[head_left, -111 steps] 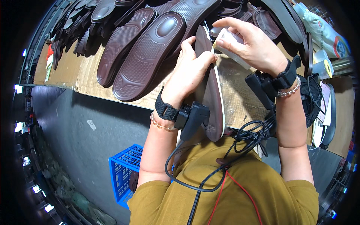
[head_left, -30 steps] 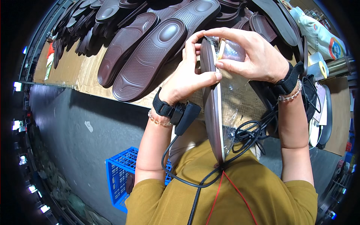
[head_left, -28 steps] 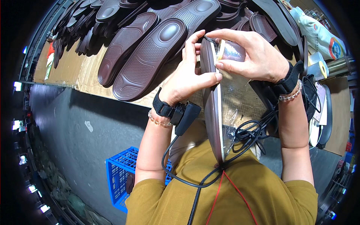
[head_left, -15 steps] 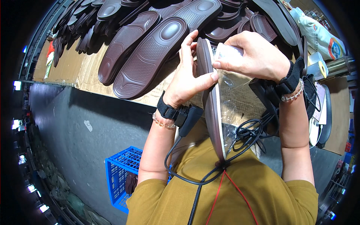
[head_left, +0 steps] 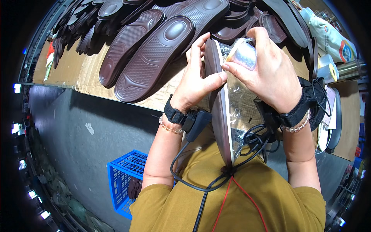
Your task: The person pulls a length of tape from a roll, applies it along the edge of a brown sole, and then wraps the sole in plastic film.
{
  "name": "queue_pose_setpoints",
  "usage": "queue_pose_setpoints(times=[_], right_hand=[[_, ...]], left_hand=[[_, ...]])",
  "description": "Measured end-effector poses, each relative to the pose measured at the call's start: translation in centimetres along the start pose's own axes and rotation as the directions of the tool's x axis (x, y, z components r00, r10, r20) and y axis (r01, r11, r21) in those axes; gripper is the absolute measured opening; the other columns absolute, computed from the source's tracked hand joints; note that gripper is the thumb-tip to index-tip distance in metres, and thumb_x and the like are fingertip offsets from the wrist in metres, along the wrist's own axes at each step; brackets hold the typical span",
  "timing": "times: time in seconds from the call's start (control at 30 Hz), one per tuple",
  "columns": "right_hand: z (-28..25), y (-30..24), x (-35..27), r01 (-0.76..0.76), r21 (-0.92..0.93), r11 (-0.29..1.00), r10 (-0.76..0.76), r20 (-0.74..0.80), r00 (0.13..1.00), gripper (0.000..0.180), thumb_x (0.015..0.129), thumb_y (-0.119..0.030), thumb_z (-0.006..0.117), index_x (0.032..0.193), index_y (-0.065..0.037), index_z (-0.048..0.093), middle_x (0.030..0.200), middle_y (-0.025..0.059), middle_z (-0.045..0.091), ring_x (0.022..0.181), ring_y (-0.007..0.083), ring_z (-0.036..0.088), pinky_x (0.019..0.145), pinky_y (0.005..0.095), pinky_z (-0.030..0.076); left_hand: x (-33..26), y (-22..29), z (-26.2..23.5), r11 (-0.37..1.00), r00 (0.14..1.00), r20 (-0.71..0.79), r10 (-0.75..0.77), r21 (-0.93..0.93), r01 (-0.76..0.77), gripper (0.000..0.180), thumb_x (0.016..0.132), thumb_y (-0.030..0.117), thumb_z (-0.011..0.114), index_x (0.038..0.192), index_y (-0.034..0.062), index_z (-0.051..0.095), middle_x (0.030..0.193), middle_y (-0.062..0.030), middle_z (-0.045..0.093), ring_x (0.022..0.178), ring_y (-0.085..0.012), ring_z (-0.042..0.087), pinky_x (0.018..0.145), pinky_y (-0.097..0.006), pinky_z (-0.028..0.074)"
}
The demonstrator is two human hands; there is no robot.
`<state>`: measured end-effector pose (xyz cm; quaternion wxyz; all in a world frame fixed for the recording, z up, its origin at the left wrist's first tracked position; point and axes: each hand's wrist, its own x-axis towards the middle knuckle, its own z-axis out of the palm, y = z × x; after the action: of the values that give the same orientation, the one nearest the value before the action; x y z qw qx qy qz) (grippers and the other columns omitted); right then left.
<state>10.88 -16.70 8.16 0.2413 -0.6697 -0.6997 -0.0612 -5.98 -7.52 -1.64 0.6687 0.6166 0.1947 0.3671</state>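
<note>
Sole (head_left: 220, 116) | between left fingers (head_left: 196, 50) and thumb (head_left: 214, 81) | clear roll (head_left: 243, 56) in right fingers (head_left: 261, 38)

- Dark brown sole (head_left: 219, 112), long and smooth-faced, with a pale strip down its right side; turned nearly edge-on, lengthwise from the body, gripped near its far end in the left hand (head_left: 197, 79).
- Clear, glossy roll (head_left: 244, 56), tilted, held in the right hand (head_left: 272, 67), just right of the sole's far end.
- Clear film (head_left: 236, 104), thin and crinkled, loose along the sole's pale side.
</note>
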Motion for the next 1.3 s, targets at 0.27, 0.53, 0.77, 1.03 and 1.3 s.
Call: queue_pose_setpoints(times=[0.27, 0.53, 0.77, 1.03, 1.3], right_hand=[[0.1, 0.0, -0.7, -0.062, -0.018, 0.998, 0.062, -0.017, 0.998, 0.085, 0.086, -0.045, 0.081, 0.144, 0.005, 0.044, 0.115, 0.0298, 0.067, 0.106, 0.0408, 0.069, 0.087, 0.0441, 0.056], [0.5, -0.6, -1.2, -0.189, 0.141, 0.972, 0.181, 0.071, 0.981, 0.074, 0.087, -0.041, 0.080, 0.138, 0.003, 0.049, 0.100, 0.0269, 0.071, 0.097, 0.0430, 0.072, 0.084, 0.0451, 0.057], [1.5, -1.5, -0.9, -0.068, 0.118, 0.991, 0.074, -0.050, 0.996, 0.070, 0.085, -0.040, 0.081, 0.133, -0.001, 0.048, 0.099, 0.0226, 0.071, 0.091, 0.0410, 0.072, 0.076, 0.0457, 0.059], [1.6, -2.3, -0.6, -0.052, 0.182, 0.982, 0.057, -0.021, 0.998, 0.073, 0.083, -0.039, 0.083, 0.133, -0.001, 0.047, 0.096, 0.0233, 0.070, 0.088, 0.0405, 0.072, 0.074, 0.0450, 0.059], [1.9, -2.6, -0.6, -0.049, 0.153, 0.987, 0.061, -0.077, 0.995, 0.076, 0.080, -0.035, 0.086, 0.138, -0.001, 0.050, 0.086, 0.0171, 0.067, 0.080, 0.0357, 0.071, 0.072, 0.0420, 0.056]], left_hand=[[-0.1, 0.5, 0.2, 0.999, 1.000, -0.029, -0.002, 0.052, 0.003, 0.112, 0.068, 0.031, 0.083, 0.161, 0.0144, 0.023, 0.143, -0.0183, 0.031, 0.136, -0.0315, 0.037, 0.116, -0.046, 0.036], [-0.3, 0.0, -0.3, 0.990, 0.995, -0.059, 0.081, 0.118, -0.074, 0.105, 0.070, 0.030, 0.083, 0.158, 0.0149, 0.028, 0.141, -0.0189, 0.033, 0.132, -0.0311, 0.041, 0.114, -0.045, 0.039], [2.0, 3.2, -3.1, 0.995, 0.999, 0.030, 0.010, 0.101, -0.013, 0.032, 0.097, 0.021, 0.064, 0.123, 0.0024, 0.060, 0.104, -0.0028, 0.061, 0.099, -0.0102, 0.056, 0.089, -0.027, 0.048], [7.4, 7.8, -5.9, 0.844, 0.840, 0.461, -0.287, 0.536, -0.005, 0.032, 0.096, 0.018, 0.074, 0.125, 0.0050, 0.073, 0.109, -0.0032, 0.074, 0.102, -0.0085, 0.064, 0.094, -0.028, 0.052], [8.5, 7.9, -5.3, 0.789, 0.853, 0.472, -0.221, 0.601, -0.129, 0.023, 0.095, 0.024, 0.077, 0.098, 0.0013, 0.073, 0.088, -0.0006, 0.070, 0.085, -0.0066, 0.061, 0.079, -0.026, 0.051]])
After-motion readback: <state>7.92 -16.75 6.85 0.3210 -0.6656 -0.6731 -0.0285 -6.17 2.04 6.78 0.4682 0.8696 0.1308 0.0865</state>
